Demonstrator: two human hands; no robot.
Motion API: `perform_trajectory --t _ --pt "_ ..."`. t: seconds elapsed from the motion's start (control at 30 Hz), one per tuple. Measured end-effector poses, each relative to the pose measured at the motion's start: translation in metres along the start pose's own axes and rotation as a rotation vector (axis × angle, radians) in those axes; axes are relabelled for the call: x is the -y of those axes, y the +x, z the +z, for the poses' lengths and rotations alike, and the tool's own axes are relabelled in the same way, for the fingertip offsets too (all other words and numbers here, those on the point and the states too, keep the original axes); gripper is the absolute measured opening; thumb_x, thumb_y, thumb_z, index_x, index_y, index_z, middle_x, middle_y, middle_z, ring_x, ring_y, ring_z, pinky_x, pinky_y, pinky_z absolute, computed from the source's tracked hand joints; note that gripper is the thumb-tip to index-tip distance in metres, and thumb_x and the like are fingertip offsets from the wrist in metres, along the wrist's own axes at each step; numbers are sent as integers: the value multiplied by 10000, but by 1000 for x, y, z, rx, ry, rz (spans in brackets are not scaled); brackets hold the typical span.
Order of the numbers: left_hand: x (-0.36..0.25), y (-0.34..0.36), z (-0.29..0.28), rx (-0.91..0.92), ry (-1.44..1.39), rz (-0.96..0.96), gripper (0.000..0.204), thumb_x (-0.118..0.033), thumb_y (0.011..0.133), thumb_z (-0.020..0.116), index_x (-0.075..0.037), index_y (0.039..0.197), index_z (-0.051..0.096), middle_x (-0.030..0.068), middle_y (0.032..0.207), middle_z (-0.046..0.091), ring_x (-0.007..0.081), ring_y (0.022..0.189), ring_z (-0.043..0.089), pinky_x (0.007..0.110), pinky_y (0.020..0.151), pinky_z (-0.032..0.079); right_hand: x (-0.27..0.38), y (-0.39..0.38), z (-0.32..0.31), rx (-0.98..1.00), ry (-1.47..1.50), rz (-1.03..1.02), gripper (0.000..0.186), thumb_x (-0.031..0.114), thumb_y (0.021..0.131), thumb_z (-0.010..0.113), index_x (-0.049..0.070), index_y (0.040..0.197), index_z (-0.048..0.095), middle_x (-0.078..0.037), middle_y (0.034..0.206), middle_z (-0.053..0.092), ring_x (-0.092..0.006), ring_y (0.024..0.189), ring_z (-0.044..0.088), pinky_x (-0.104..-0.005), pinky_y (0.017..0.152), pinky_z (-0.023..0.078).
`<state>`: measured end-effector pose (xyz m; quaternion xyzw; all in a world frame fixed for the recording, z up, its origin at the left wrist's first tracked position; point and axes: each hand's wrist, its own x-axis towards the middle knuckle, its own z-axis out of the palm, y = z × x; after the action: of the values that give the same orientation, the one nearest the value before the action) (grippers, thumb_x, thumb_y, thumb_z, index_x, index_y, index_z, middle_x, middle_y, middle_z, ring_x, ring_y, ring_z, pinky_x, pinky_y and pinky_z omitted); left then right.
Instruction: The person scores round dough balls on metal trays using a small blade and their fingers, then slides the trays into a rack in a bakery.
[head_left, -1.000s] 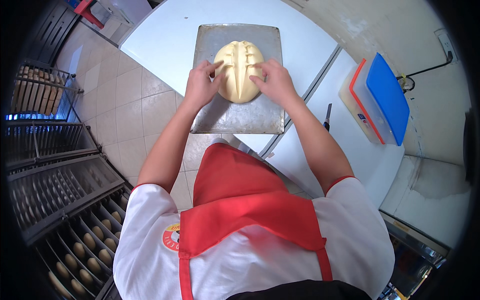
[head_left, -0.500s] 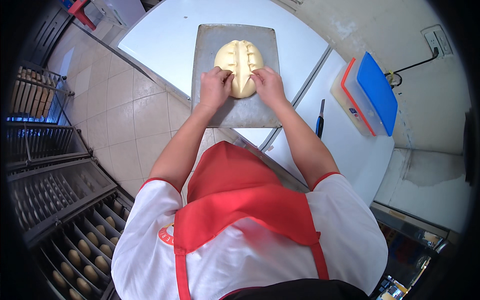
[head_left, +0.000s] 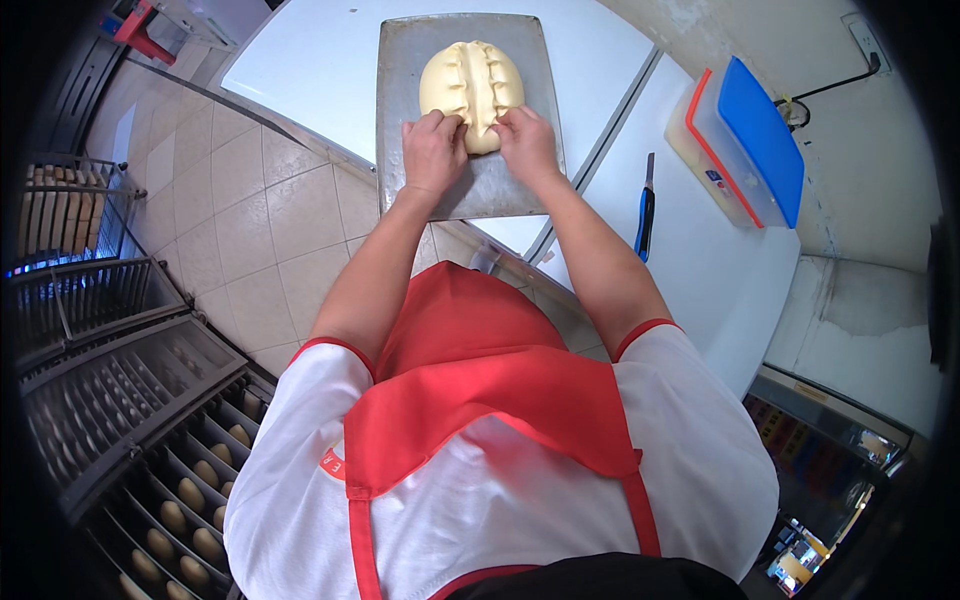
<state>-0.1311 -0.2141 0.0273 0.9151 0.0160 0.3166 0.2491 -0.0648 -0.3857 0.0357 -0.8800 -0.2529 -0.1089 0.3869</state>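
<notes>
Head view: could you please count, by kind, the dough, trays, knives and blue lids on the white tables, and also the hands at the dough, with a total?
Dough: 1
Metal tray: 1
Knife: 1
Blue lid: 1
Hands: 2 (left hand, right hand)
Total: 6

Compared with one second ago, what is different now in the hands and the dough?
The left hand and right hand moved along the dough toward its near end; their parted fingers closed, seemingly pinching it. The dough stays on the metal tray, the cutter on the white table.
</notes>
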Motion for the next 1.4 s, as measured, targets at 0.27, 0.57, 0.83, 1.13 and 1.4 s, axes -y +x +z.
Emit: perform_trajectory --t 0.27,0.57,0.83,1.13,1.4 --pt "-5 -42 -9 -67 -55 -143 232 -276 820 833 -144 1003 777 4 785 612 179 726 594 381 746 354 20 -53 6 -166 6 96 330 196 824 806 88 1124 721 -114 959 601 -329 919 623 -454 831 512" --pt "-17 -26 28 1 35 -120 106 -233 838 764 -142 893 761 36 845 667 250 803 650 417 768 378 10 -40 37 -148 -190 63 197 159 823 772 93 997 708 -99 968 638 -332 1007 608 -460 888 469" --pt "0 -39 -44 -91 13 -478 520 -491 815 816 -45 1065 718 122 1038 659 324 1106 606 479 964 423 7 -47 -15 -149 150 107 402 218 852 792 57 1201 675 -155 1202 614 -363 1108 598 -462 992 474" --pt "63 -45 -39 120 -105 -1068 468 -329 1019 534 95 1099 713 330 1067 713 463 1046 694 485 948 520 -98 36 -43 65 -80 584 492 348 956 677 -43 1254 670 -245 1178 726 -367 1116 698 -413 969 534" --pt "27 -64 -75 -118 -147 -1109 534 -404 1028 530 90 1086 726 331 1025 717 450 1006 708 490 906 522 -109 67 -26 147 530 566 324 225 1005 591 -6 1218 668 -138 1099 716 -247 1024 664 -372 879 536"
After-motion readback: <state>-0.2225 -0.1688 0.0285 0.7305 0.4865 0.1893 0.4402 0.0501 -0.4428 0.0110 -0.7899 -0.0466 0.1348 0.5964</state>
